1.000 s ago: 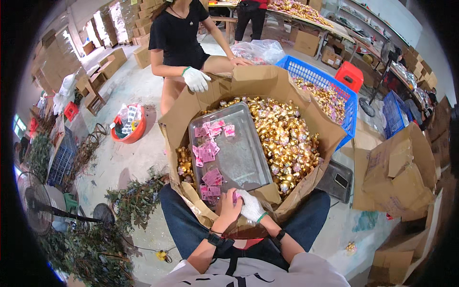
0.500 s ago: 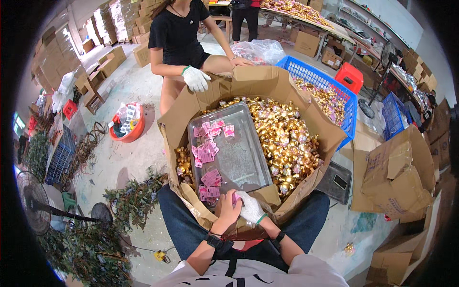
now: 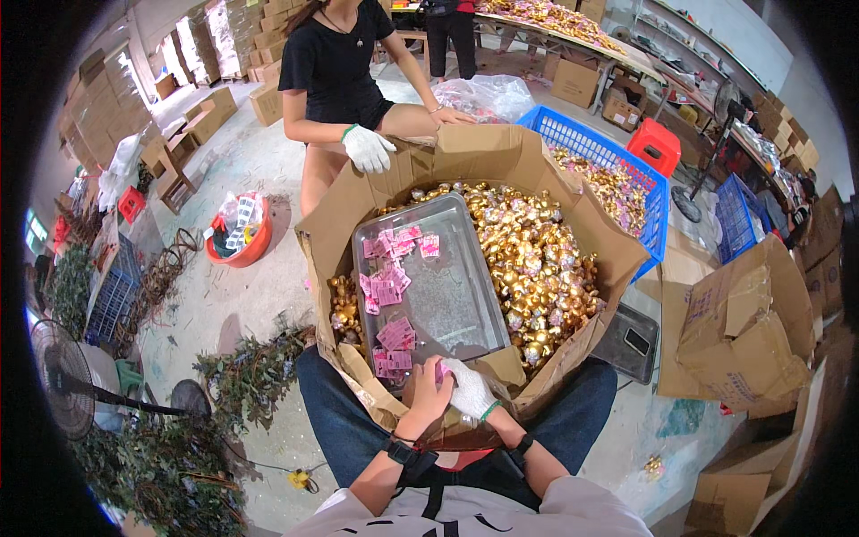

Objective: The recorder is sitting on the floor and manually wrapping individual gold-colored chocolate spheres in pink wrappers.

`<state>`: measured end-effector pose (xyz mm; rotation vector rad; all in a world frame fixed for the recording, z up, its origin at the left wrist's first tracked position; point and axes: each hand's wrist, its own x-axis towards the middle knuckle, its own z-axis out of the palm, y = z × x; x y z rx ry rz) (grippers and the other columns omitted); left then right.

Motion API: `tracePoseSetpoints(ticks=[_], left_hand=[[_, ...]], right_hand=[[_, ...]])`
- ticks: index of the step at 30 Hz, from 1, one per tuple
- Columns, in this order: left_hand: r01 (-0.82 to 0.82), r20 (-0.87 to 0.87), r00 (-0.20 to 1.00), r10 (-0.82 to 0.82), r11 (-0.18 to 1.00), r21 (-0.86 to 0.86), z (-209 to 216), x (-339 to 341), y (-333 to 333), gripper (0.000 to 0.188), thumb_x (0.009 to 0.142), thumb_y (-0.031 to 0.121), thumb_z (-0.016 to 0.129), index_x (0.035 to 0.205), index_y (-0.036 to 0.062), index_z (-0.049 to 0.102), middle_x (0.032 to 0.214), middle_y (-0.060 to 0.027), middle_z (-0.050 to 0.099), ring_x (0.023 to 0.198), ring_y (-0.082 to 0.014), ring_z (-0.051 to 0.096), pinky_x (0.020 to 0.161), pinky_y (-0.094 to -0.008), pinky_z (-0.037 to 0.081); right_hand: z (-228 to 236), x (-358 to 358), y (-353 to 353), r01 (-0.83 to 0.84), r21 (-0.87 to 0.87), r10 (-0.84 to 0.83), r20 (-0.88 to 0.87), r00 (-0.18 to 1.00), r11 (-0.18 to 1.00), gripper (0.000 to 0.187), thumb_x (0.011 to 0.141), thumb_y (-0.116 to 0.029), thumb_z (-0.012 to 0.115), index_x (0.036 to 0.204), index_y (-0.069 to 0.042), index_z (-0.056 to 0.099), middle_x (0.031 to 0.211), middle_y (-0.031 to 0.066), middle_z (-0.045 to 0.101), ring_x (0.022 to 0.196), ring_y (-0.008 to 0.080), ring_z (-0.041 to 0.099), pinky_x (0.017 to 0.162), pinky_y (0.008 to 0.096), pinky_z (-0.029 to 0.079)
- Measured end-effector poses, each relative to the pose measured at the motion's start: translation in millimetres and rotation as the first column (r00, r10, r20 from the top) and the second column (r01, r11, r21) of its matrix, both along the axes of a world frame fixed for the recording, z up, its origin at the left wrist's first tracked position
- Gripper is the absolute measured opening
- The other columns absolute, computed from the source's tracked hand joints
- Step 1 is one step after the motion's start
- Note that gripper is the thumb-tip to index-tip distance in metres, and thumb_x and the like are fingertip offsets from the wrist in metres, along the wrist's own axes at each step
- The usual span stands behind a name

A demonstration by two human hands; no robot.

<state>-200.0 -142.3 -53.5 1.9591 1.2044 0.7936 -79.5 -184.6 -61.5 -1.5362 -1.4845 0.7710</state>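
Note:
My left hand [image 3: 428,392], bare, is pinched around a small pink tag [image 3: 441,368] at the near side of a large open carton [image 3: 483,143]. Pressed against it is my right hand [image 3: 471,392] in a white knit glove, its fingers curled; what they grip is hidden. Just beyond my hands, a grey metal tray [image 3: 452,309] rests inside the carton with several pink printed tags [image 3: 386,285] scattered along its left side. Shiny gold ornaments [image 3: 537,277] are heaped around the tray, mostly to its right.
Across the carton sits a person in black, a gloved hand [image 3: 368,149] on its rim. A blue crate [image 3: 659,219] of ornaments and a red stool [image 3: 654,148] stand far right. A flat scale [image 3: 617,358] lies right; an orange basin [image 3: 242,257] and leafy branches [image 3: 255,367] lie left.
My hands stay together in the same place, with only a slight shift of the fingers. Tray, tags and ornaments look unchanged.

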Motion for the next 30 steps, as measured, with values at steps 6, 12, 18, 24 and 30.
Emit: tracePoseSetpoints(ticks=[6, 12, 18, 24, 30], left_hand=[[-0.008, -0.021, 1.0, 0.008, 1.0, 0.011, 6, 2, -1, 0.035, 0.082, 0.018, 0.058, 0.114, 0.0069, 0.05, 0.092, -0.0207, 0.054, 0.087, -0.0361, 0.054, 0.075, -0.042, 0.043], [-0.012, -0.034, 0.999, 0.011, 1.0, -0.018, 5, 0, -1, 0.035, 0.082, 0.019, 0.058, 0.114, 0.0079, 0.05, 0.091, -0.0208, 0.054, 0.086, -0.037, 0.054, 0.074, -0.043, 0.042], [-0.005, -0.01, 1.0, 0.005, 1.0, -0.02, 10, 2, -2, 0.035, 0.082, 0.019, 0.058, 0.115, 0.0083, 0.05, 0.091, -0.021, 0.054, 0.086, -0.037, 0.054, 0.074, -0.0432, 0.043], [-0.001, -0.031, 1.0, 0.0, 1.0, -0.03, 3, 0, 0, 0.035, 0.082, 0.017, 0.058, 0.115, 0.0076, 0.049, 0.093, -0.0216, 0.054, 0.088, -0.0369, 0.054, 0.076, -0.0432, 0.043], [0.009, -0.042, 0.999, -0.01, 0.999, -0.036, 4, 0, 0, 0.035, 0.082, 0.017, 0.057, 0.115, 0.0071, 0.049, 0.094, -0.0227, 0.054, 0.088, -0.0377, 0.054, 0.077, -0.0433, 0.042]], right_hand=[[-8, 2, 0, -0.005, 0.036, 0.005, 0.014, 1.0, 0.999, 0.042, 0.078, -0.014, 0.058, 0.118, -0.006, 0.049, 0.113, 0.0188, 0.057, 0.1, 0.0397, 0.057, 0.081, 0.042, 0.049], [-2, 0, 0, -0.005, 0.016, 0.004, 0.021, 1.0, 1.0, 0.041, 0.079, -0.015, 0.056, 0.118, -0.006, 0.048, 0.113, 0.0188, 0.057, 0.099, 0.0401, 0.057, 0.08, 0.043, 0.049], [-9, 2, -1, -0.001, 0.038, 0.0, 0.04, 0.999, 0.999, 0.041, 0.079, -0.013, 0.056, 0.119, -0.006, 0.048, 0.114, 0.0195, 0.057, 0.101, 0.0396, 0.057, 0.082, 0.0424, 0.049], [-14, 2, -1, 0.011, 0.021, -0.012, 0.043, 0.999, 1.0, 0.04, 0.08, -0.014, 0.059, 0.118, -0.005, 0.049, 0.115, 0.0186, 0.057, 0.102, 0.0383, 0.057, 0.083, 0.0406, 0.049], [-11, 1, 0, 0.013, 0.029, -0.014, 0.044, 0.999, 0.999, 0.039, 0.081, -0.013, 0.058, 0.118, -0.005, 0.049, 0.115, 0.0188, 0.057, 0.103, 0.0383, 0.057, 0.084, 0.0403, 0.049]])
